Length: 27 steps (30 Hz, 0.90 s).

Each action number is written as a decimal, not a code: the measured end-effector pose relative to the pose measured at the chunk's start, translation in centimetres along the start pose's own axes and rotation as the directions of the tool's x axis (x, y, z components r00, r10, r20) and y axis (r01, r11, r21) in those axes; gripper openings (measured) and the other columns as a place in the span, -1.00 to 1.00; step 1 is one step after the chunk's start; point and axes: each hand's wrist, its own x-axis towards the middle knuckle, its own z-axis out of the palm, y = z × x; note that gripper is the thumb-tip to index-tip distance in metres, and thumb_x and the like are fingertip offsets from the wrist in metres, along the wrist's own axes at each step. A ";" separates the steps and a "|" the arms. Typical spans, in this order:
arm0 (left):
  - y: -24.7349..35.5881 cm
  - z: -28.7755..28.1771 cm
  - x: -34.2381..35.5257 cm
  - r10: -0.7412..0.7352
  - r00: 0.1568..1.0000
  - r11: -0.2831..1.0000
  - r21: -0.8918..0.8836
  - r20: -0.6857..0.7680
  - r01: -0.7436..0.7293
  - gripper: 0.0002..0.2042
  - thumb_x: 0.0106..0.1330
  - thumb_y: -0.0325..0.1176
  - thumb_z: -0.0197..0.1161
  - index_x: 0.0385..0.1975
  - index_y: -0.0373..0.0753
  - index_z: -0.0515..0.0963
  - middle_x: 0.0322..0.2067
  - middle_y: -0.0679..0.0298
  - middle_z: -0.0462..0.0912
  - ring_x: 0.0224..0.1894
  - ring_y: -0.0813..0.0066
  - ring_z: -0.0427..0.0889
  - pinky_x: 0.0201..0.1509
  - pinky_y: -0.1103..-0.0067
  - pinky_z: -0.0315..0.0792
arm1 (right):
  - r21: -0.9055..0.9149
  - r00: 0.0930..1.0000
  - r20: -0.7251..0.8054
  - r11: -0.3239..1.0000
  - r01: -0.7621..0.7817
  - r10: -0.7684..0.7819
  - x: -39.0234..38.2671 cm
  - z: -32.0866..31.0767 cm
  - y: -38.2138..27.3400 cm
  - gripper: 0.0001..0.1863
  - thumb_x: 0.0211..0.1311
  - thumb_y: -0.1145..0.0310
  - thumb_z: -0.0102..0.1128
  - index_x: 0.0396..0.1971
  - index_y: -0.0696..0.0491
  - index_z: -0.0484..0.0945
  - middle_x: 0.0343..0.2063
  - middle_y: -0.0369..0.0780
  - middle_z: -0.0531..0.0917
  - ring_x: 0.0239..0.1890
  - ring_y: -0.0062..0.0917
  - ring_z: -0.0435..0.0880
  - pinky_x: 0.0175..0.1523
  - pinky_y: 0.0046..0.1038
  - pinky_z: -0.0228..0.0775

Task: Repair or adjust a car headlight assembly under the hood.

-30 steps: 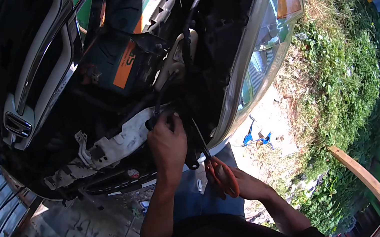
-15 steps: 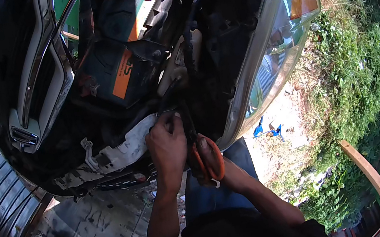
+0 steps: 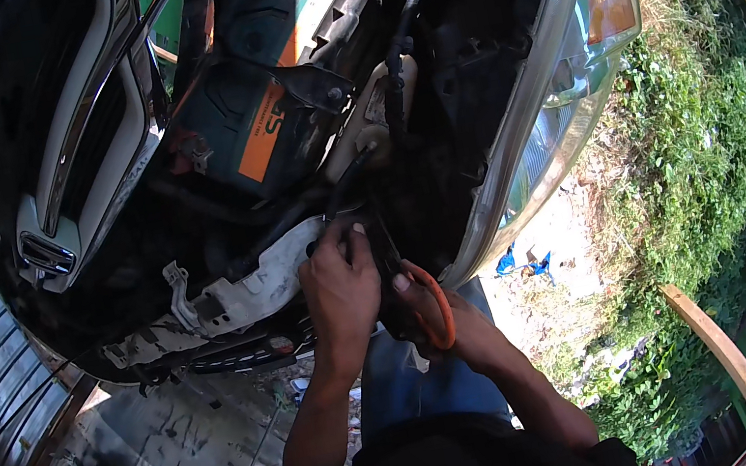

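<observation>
Reaching into the front of a vehicle, here's the person with both hands close together, right beside the headlight (image 3: 569,99)! The left hand (image 3: 339,284) has its fingers bunched at the lower end of a thin dark hose (image 3: 347,176); that grip looks narrow, but from where I'm standing I cannot tell whether it actually pinches anything. And over on the right, the right hand (image 3: 448,319) has its grip wrapped around an orange-handled tool (image 3: 439,311), one loop showing brightly by the thumb. The tool sits just right of the left wrist, its far end lost in the dark (too shadowy in there for me to read). Left of the hands runs a scuffed white panel (image 3: 270,271), a bent metal tab rising from it. Up beyond, there's a dark green battery (image 3: 219,125) with an orange label, and left of that, the chrome-trimmed grille (image 3: 76,106). Out past the headlight, a blue scrap (image 3: 526,263) lies on sunlit ground, green plants (image 3: 694,126) behind it.
</observation>
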 end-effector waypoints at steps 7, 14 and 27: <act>-0.4 0.2 0.3 0.003 1.000 1.000 0.005 0.012 -0.003 -0.77 0.37 -0.35 0.11 -0.23 -0.42 0.58 -0.66 0.14 0.52 -0.64 0.50 0.42 -0.49 0.47 0.30 | 0.009 0.999 -0.034 1.000 0.028 -0.027 0.5 0.1 0.7 -0.19 0.30 -0.24 0.02 0.35 0.03 0.17 -0.56 -0.38 0.38 -0.62 -0.74 0.25 -0.53 -0.65 0.06; -0.6 0.1 0.3 0.046 0.999 0.998 -0.051 0.005 -0.046 -0.78 0.38 -0.37 0.11 -0.22 -0.41 0.59 -0.68 0.19 0.51 -0.64 0.58 0.37 -0.51 0.49 0.27 | 0.083 0.989 0.075 0.989 0.124 -0.130 1.7 0.2 0.4 -0.57 0.39 -0.12 -0.04 -0.33 -0.01 0.35 -0.65 -0.42 0.34 -0.66 -0.73 0.26 -0.56 -0.63 0.04; -1.6 -0.4 0.0 0.058 0.998 0.989 -0.135 -0.004 -0.058 -0.76 0.42 -0.33 0.05 -0.16 -0.37 0.55 -0.38 -0.11 0.66 -0.29 0.02 0.71 -0.25 0.36 0.50 | -0.213 0.956 -0.110 0.946 0.245 -0.273 3.8 1.3 1.8 -0.50 0.44 -0.06 -0.11 -0.45 0.12 0.41 -0.70 -0.27 0.44 -0.68 -0.61 0.39 -0.53 -0.56 0.20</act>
